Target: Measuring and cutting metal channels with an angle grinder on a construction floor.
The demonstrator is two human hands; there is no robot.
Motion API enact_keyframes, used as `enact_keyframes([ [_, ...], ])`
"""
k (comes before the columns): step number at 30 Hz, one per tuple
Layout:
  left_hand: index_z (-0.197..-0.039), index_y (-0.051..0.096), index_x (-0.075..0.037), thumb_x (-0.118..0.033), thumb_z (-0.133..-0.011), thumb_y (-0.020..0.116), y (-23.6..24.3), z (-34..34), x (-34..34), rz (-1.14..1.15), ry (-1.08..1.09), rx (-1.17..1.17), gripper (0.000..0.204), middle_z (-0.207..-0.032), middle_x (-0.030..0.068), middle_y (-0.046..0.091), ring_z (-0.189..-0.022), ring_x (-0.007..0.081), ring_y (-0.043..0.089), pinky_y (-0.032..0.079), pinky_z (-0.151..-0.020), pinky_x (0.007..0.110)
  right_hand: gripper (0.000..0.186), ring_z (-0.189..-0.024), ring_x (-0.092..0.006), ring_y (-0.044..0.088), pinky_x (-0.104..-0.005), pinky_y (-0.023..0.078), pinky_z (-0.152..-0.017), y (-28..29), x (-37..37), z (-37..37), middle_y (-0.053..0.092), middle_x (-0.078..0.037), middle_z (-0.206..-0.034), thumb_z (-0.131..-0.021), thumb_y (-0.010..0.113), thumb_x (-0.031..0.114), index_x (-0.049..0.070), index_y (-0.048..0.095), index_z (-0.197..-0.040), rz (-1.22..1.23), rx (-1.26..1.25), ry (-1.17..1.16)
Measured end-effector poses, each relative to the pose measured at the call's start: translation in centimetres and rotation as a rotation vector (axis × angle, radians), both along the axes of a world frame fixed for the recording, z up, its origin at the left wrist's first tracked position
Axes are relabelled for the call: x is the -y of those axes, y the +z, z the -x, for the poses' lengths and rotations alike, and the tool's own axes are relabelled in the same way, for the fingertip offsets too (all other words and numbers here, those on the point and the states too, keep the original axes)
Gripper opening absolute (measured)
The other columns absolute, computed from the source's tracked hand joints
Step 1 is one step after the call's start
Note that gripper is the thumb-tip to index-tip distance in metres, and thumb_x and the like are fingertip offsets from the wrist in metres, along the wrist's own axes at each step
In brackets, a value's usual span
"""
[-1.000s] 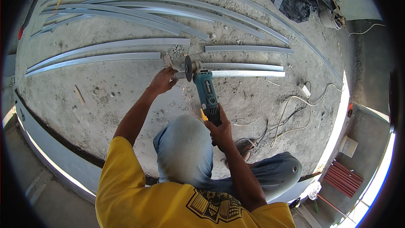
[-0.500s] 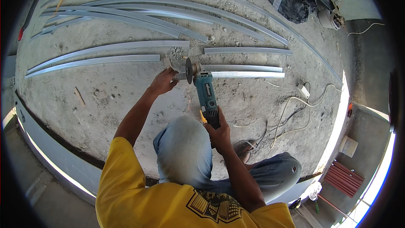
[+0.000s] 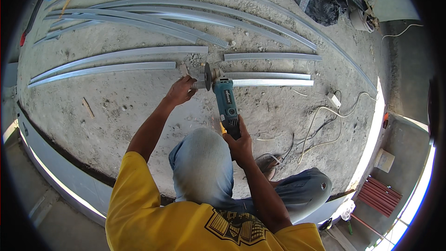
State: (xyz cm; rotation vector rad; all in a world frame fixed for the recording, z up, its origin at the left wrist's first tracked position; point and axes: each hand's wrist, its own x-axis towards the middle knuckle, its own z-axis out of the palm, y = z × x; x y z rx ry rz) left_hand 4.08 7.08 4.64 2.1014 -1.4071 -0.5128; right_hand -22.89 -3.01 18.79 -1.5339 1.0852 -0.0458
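My right hand (image 3: 240, 145) is wrapped round the rear of a teal and black angle grinder (image 3: 226, 96), with a bit of yellow showing beside its grip. The grinder's dark cutting disc (image 3: 207, 76) stands upright across a thin metal channel (image 3: 199, 84). Left of the disc, my left hand (image 3: 180, 91) grips the short end of that channel, its fingers bent over the piece. Right of the grinder head lie two bright metal channels (image 3: 274, 82) side by side. Whether the disc has gone through the metal is hidden by the disc and grinder head.
Several long metal channels (image 3: 186, 14) lie across the dusty concrete floor beyond my hands. Two more channels (image 3: 116, 67) reach to the left. A white cable (image 3: 320, 108) with a socket block (image 3: 333, 99) loops at the right. Black plastic bags (image 3: 320, 4) sit at the far right.
The grinder's rear end and my right hand have shifted very slightly left. My left hand keeps its place on the channel.
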Motion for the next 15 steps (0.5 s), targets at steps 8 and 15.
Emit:
enact_keyframes([
  [8, -0.108, 0.060, 0.000, -0.013, -0.077, 0.071, -0.01, -0.23, 0.57, -0.034, 0.012, 0.000, 0.035, -0.102, 0.0151, 0.057, -0.097, 0.0341, 0.059, 0.049, -0.083, 0.041, 0.079, -0.097, -0.0271, 0.065, -0.0361, 0.050, -0.087, 0.39, -0.25, 0.40, 0.065, -0.023, -0.108, -0.074, 0.068, 0.013, 0.002, 0.033, -0.144, 0.001, -0.023, -0.005],
  [15, -0.108, 0.060, -0.001, -0.013, -0.077, 0.071, 0.15, -0.12, 0.97, -0.033, -0.010, -0.001, 0.035, -0.099, 0.0151, 0.057, -0.094, 0.0339, 0.059, 0.050, -0.081, 0.041, 0.079, -0.097, -0.0285, 0.065, -0.0362, 0.050, -0.086, -0.37, -0.30, 0.76, 0.065, -0.023, -0.107, -0.074, 0.068, 0.014, 0.001, 0.033, -0.143, -0.019, -0.011, -0.039],
])
